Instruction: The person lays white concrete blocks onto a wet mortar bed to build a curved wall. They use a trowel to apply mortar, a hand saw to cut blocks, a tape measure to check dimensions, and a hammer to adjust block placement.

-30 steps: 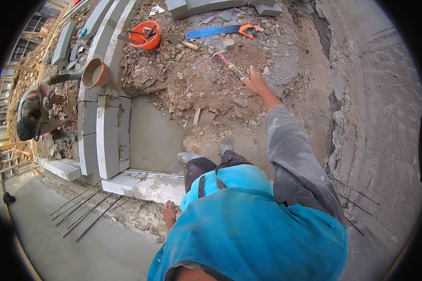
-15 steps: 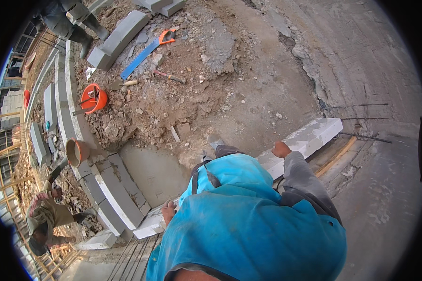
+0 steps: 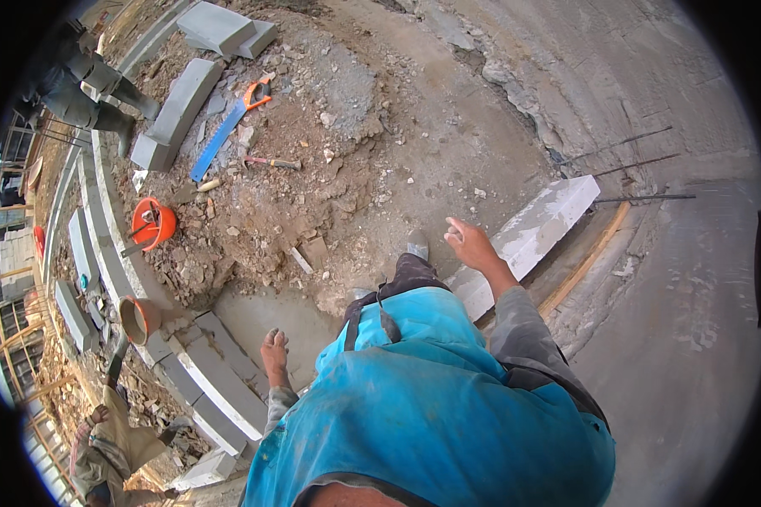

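Note:
Loosely bent and slightly parted, the fingers of my right hand [image 3: 472,243] hold nothing. That hand is raised beside the near end of a long pale concrete block [image 3: 550,221], which lies slantwise at my right side. My left hand [image 3: 275,355] hangs in front of my body with its fingers half curled and nothing visible in them. Beneath and beside it are a smooth grey mortar patch [image 3: 266,317] and a low wall of grey blocks [image 3: 220,372]. My blue top hides part of the ground.
On the rubble ahead lie a blue-bladed handsaw [image 3: 220,139], a hammer [image 3: 272,162] and loose grey blocks [image 3: 177,110]. Two orange buckets [image 3: 167,221] stand at left. Steel bars [image 3: 643,198] jut out at right beside a wooden strip [image 3: 588,258]. Two other people are at the left.
My right hand has lifted off the long block and moved forward and left. My left hand has come up, away from the pale block by the wall. The view has shifted.

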{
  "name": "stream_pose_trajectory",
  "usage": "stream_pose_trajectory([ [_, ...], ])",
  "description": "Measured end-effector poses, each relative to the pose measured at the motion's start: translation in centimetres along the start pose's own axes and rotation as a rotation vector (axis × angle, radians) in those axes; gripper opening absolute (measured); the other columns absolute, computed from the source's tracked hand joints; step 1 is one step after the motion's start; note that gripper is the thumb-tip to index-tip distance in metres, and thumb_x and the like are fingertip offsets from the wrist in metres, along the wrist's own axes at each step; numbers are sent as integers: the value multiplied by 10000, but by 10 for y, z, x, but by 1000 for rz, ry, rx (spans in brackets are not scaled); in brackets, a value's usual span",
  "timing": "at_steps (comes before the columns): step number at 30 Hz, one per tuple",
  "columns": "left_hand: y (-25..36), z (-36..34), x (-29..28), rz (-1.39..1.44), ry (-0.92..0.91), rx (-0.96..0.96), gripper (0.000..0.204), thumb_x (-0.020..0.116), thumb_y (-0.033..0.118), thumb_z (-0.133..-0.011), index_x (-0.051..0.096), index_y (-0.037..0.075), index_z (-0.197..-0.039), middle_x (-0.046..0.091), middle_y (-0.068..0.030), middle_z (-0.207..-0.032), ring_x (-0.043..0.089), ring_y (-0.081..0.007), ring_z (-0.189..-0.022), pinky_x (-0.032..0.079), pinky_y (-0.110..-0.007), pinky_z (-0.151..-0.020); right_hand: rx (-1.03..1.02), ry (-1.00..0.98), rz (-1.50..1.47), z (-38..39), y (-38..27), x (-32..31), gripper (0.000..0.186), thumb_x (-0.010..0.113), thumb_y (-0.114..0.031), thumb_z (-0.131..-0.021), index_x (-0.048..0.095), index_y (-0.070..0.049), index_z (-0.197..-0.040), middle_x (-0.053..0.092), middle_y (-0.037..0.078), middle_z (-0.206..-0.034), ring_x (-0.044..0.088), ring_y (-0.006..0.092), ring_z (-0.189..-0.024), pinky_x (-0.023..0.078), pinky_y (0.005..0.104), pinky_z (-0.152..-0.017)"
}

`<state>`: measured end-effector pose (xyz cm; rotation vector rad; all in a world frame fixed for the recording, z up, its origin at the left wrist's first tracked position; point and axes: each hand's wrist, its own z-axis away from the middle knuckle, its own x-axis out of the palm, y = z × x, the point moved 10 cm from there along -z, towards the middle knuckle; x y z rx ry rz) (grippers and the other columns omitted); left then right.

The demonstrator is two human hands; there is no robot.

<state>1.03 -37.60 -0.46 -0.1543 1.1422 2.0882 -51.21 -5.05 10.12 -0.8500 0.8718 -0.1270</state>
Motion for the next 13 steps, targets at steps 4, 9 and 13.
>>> stream_pose_trajectory([
  [4,-20,20,28,-82,36,-73,477,604,266,-887,605,-36,-1256,690,-87,-904,668,-155,-769,498,-278,-581,-273,375,-212,-39,-84,-123,387,634,-173,-916,597,-2,-1261,693,142,-1001,671,210,-906,531,338,-801],
  [9,-30,76,53,-223,63,-255,463,608,268,-862,636,-38,-1209,703,-104,-869,671,-177,-714,500,-299,-538,-980,859,-342,44,-243,-327,352,554,-73,-974,526,108,-1274,638,152,-1087,642,203,-939,511,337,-881],
  [13,-16,41,126,-232,-31,-165,459,607,270,-860,645,-49,-1188,708,-126,-907,679,-189,-744,515,-315,-565,-1609,886,225,179,-328,-434,710,544,-499,-925,422,62,-1344,538,244,-1211,628,360,-1002,503,497,-917],
])
